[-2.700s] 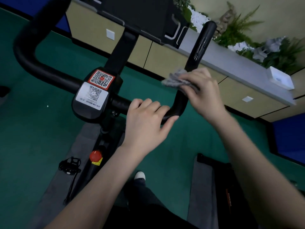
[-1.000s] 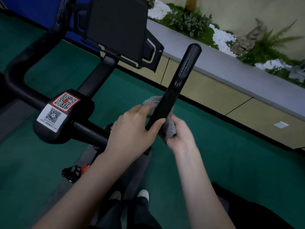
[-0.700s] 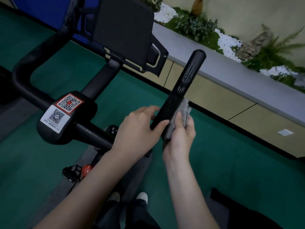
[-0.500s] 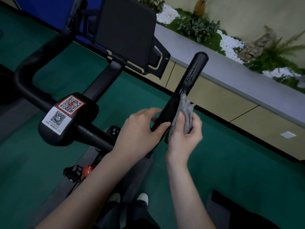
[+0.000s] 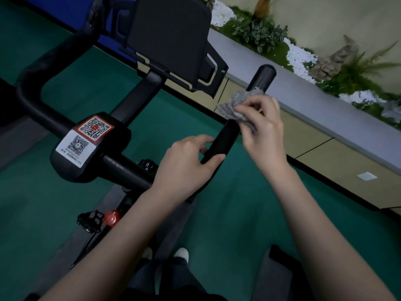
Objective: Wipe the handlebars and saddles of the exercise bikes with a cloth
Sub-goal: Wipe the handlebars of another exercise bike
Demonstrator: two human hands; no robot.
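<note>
At nine o'clock in our view the black handlebar (image 5: 32,98) curves up and away, then runs rightward through a clamp block (image 5: 71,166) that carries two QR-code stickers (image 5: 86,137). Below the block, toward seven o'clock, a pedal (image 5: 90,220) and a red knob (image 5: 112,217) sit just beside each other above the green floor (image 5: 43,203). At twelve o'clock the dark back of a screen (image 5: 169,38) stands on its stem. Near the centre our left hand (image 5: 186,168) grips the lower part of the right-hand bar end (image 5: 225,137), fingers curled over it and thumb laid along its near side. That bar end rises toward one o'clock, and its rounded tip is bare. Partway up it the grey cloth (image 5: 230,104) lies bunched against the bar, at eleven o'clock from our right hand (image 5: 264,129). This hand pinches the cloth between curled fingers and thumb and holds it to the bar above our left hand, with the two hands near but apart. From one to three o'clock a grey ledge (image 5: 325,105) runs along, with green plants (image 5: 260,33) and white pebbles (image 5: 299,57) behind it.
</note>
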